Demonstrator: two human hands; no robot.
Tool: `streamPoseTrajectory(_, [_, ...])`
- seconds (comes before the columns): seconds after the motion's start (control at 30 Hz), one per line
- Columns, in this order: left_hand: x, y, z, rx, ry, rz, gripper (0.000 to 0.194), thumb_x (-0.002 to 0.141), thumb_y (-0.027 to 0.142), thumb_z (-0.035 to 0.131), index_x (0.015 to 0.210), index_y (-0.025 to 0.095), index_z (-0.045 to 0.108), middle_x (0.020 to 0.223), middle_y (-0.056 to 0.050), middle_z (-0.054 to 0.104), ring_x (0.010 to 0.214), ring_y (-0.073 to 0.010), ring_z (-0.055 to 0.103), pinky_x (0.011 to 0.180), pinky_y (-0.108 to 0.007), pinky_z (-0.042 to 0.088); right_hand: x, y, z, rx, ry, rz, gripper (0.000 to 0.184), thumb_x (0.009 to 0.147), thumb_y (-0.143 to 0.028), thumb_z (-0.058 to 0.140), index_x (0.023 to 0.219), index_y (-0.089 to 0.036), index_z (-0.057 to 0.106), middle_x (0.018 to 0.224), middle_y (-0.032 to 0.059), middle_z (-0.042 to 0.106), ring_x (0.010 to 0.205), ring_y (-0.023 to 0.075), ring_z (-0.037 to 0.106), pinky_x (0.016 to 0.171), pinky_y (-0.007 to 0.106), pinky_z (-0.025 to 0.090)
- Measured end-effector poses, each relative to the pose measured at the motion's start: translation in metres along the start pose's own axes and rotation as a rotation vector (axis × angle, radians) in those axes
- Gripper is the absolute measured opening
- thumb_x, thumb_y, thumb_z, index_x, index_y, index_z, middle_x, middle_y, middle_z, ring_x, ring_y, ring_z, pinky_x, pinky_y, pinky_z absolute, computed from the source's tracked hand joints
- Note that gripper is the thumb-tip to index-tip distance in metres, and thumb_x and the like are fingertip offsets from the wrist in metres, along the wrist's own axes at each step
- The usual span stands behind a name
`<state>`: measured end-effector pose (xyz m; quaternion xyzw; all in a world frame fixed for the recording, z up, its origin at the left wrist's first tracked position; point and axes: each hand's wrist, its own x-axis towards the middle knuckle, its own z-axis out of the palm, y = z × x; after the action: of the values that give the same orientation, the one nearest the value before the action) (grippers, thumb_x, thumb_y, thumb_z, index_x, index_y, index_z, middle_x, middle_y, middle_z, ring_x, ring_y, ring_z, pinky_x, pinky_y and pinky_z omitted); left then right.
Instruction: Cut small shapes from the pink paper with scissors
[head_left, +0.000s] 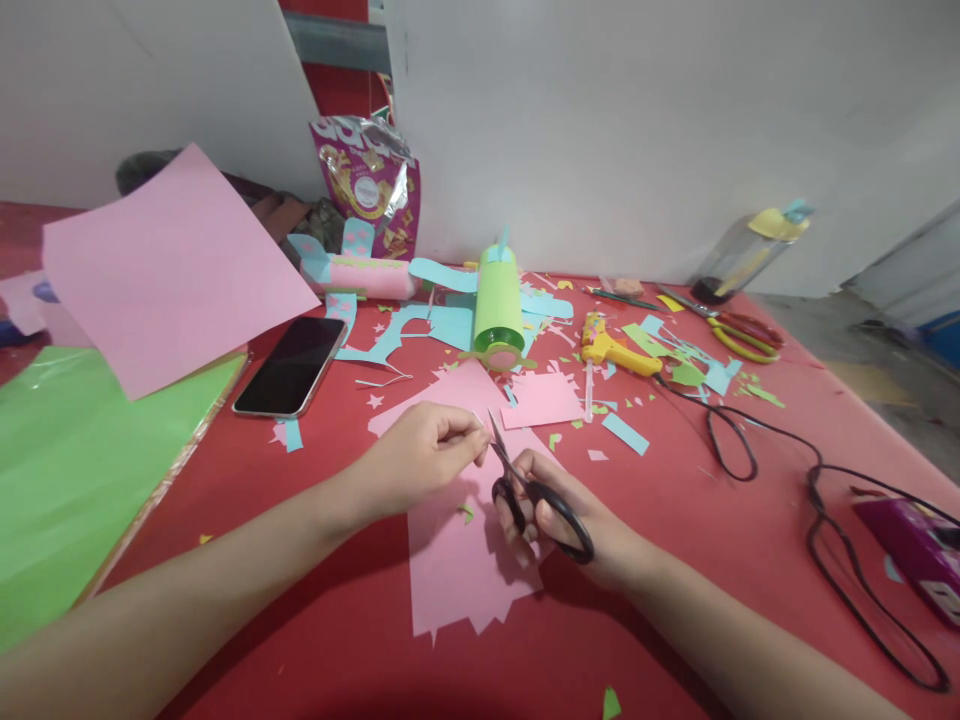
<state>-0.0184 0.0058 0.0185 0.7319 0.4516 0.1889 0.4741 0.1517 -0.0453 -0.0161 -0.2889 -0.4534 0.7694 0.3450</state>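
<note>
At frame centre, the left hand [424, 450] has thumb and fingers pinched together on a pale sliver [477, 419], too small to identify. The right hand [589, 512], just right of centre, has its grip closed around the black loop handles of metal scissors [516, 475], whose narrow, pointed blades stand slightly parted beside the left fingertips. Beneath both hands, a flat pink sheet [450, 570] with a jagged lower edge lies on the smooth red desk [330, 620]. Upper centre: a green cylinder [497, 290], smooth-sided, with a blue paper tab at its top; to its left, a pink cylinder [371, 277] lies on its side, fitted with rounded blue paper fins, some spotted pink. Irregular blue, green and pink paper cuttings surround them. Right of centre: a yellow plastic glue gun [622, 352] with a black cord. Left of centre: a rectangular phone [292, 367], dark glass upward. Far left: a large pink square [176, 265] overlaps a glossy green sheet [90, 470]. Upper left of centre: a crinkled purple foil bag [367, 180] stands upright. Upper right: a clear bottle [724, 262] with a yellow cap, appearing tilted.
</note>
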Motion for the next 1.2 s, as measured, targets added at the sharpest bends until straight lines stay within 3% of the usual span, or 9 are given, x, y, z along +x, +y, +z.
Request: streamPoseTrajectory(1.2, [0.0013, 0.0004, 0.0054, -0.265, -0.042, -0.123, 0.028, 0.075, 0.029, 0.04, 0.051, 0.015, 0.041, 0.043, 0.007, 0.024, 0.041, -0.0055, 0.02, 0.04, -0.02, 0.017, 0.0002, -0.0012, 0.0003, -0.067, 0.028, 0.01, 0.038, 0.068, -0.048, 0.056, 0.074, -0.019, 0.032, 0.063, -0.0025, 0.05, 0.048, 0.0068, 0.048, 0.046, 0.02, 0.033])
